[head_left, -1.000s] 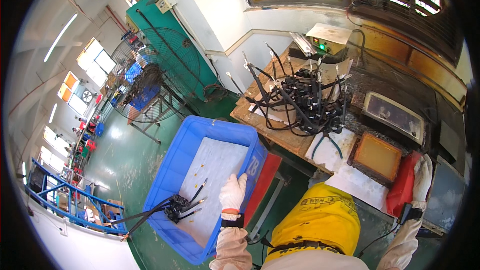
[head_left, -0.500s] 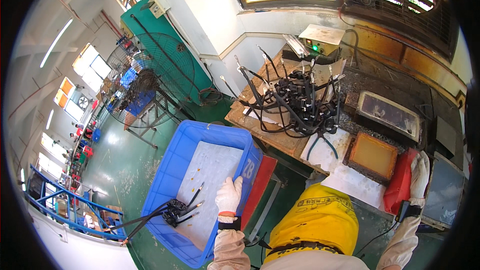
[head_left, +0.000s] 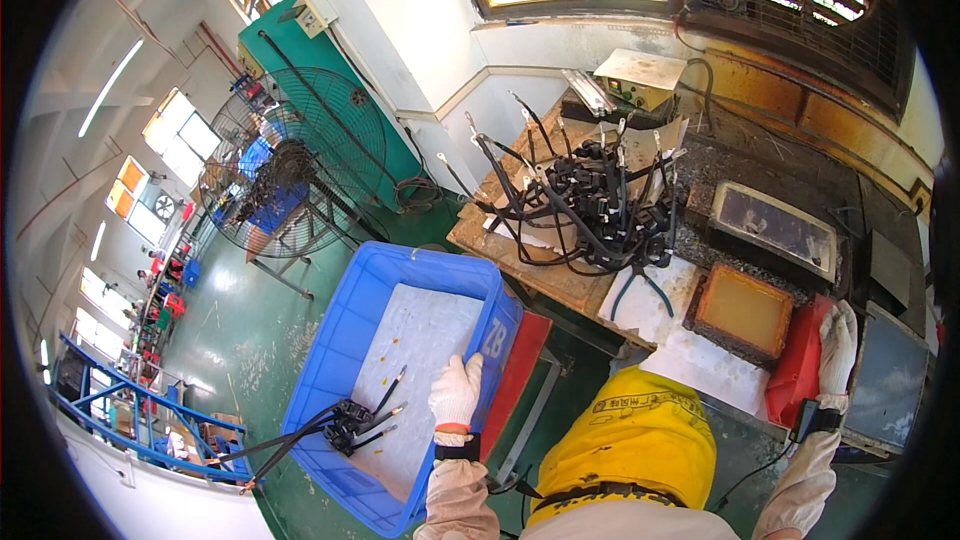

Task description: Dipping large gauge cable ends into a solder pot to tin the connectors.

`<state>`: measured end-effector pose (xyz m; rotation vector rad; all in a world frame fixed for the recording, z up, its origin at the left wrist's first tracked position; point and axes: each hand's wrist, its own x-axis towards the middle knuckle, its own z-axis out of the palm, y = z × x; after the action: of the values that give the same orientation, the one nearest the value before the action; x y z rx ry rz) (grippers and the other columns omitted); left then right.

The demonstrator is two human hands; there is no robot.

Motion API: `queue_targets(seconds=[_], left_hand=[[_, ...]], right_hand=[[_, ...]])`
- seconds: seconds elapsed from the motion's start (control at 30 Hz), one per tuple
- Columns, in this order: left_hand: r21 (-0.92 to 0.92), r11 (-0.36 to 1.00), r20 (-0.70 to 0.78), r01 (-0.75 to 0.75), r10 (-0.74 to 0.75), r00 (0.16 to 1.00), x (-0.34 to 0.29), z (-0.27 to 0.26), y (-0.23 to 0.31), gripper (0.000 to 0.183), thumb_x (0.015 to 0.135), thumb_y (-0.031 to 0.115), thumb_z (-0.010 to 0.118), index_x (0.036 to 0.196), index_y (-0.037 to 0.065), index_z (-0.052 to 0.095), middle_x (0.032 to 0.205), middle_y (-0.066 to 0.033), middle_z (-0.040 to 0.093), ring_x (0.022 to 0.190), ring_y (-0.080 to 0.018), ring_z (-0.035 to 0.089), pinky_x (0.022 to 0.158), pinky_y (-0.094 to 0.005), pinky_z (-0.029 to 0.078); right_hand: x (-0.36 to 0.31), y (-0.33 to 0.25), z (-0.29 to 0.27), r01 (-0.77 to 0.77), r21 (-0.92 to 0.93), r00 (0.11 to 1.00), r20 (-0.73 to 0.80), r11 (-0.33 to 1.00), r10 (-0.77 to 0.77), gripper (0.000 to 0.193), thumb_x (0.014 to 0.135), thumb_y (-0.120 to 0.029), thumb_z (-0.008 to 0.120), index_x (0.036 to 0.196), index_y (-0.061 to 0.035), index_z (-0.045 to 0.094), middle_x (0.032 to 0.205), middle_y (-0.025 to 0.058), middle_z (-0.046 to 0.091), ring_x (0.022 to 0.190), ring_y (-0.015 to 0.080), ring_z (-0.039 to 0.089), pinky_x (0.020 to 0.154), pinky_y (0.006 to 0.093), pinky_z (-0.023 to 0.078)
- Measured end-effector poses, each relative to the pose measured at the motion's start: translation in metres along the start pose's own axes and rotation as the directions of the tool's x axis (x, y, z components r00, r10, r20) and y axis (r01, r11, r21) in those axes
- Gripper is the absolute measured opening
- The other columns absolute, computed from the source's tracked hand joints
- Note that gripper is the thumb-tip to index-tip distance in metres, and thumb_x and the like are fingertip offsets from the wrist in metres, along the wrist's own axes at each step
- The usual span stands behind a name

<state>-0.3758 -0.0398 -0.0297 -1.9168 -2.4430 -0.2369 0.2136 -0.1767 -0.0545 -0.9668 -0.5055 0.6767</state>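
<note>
Left hand (head_left: 457, 395), white-gloved: at the right-hand wall of the blue crate (head_left: 420, 272), fingers pointing away from the body. Cannot tell whether the fingers close on that wall or only rest by it. Right hand (head_left: 838, 345), also gloved: along the right side of the red container (head_left: 793, 365), which sits at the near edge of the desk (head_left: 490, 232); its grip is hidden, so cannot tell whether the fingers are clasped.

Crate stands tilted in view, left of the desk, beside a red board (head_left: 520, 358). A pale sheet (head_left: 420, 335) lines its floor. Bundle of black cables (head_left: 346, 424) lies toward the left of the crate, long leads hanging over the left rim (shorter ones point to the sheet's middle).

On desk: large heap of black cables (head_left: 590, 202), metal lugs sticking up; pliers (head_left: 655, 290) with dark green handles, spread, just below the heap; a square tray (head_left: 742, 312) with yellowish contents, left of the red container; a control box (head_left: 640, 90) at the back.
</note>
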Motion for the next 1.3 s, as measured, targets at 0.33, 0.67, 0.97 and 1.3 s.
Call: queue_targets(seconds=[0.33, 0.67, 0.97, 1.3], left_hand=[[0.004, 1.000, 0.019, 0.008, -0.008, 1.000, 0.000, 0.000, 0.000, 0.044, 0.088, 0.052, 0.043, 0.090, 0.009, 0.054, 0.082, -0.0175, 0.062, 0.066, -0.0394, 0.062, 0.057, -0.0520, 0.048], [0.044, 0.999, -0.078, -0.026, 0.030, 0.996, -0.001, 0.006, -0.002, 0.042, 0.087, 0.051, 0.046, 0.088, 0.009, 0.054, 0.077, -0.0156, 0.062, 0.060, -0.0366, 0.061, 0.049, -0.0478, 0.048], [0.068, 0.997, -0.101, -0.036, 0.043, 0.994, -0.001, 0.009, -0.003, 0.043, 0.087, 0.052, 0.045, 0.085, 0.010, 0.053, 0.074, -0.0150, 0.062, 0.057, -0.0361, 0.061, 0.048, -0.0472, 0.048], [-0.068, 0.995, 0.078, 0.067, -0.061, 0.995, 0.000, -0.011, 0.003, 0.047, 0.087, 0.054, 0.042, 0.090, 0.008, 0.053, 0.084, -0.0200, 0.063, 0.078, -0.0417, 0.061, 0.068, -0.0517, 0.048]], right_hand=[[0.003, 0.004, -0.015, -0.009, 0.032, 0.999, 0.037, 0.999, 0.008, 0.034, 0.094, -0.010, 0.045, 0.126, 0.0003, 0.041, 0.112, 0.0071, 0.052, 0.103, 0.0133, 0.052, 0.087, 0.0253, 0.045], [0.000, 0.001, -0.003, 0.018, 0.018, 0.997, 0.071, 1.000, -0.019, 0.032, 0.094, -0.010, 0.045, 0.124, 0.0003, 0.042, 0.108, 0.0067, 0.053, 0.099, 0.0128, 0.054, 0.084, 0.0242, 0.046], [0.001, 0.003, -0.007, 0.026, 0.024, 0.997, 0.069, 0.999, -0.028, 0.033, 0.094, -0.009, 0.044, 0.125, 0.0006, 0.041, 0.110, 0.0072, 0.052, 0.101, 0.0133, 0.053, 0.087, 0.0253, 0.046], [0.000, 0.002, -0.004, 0.000, 0.006, 0.998, 0.067, 1.000, 0.000, 0.035, 0.094, -0.012, 0.045, 0.127, 0.0005, 0.039, 0.114, 0.0074, 0.050, 0.103, 0.0132, 0.052, 0.089, 0.0253, 0.044]])
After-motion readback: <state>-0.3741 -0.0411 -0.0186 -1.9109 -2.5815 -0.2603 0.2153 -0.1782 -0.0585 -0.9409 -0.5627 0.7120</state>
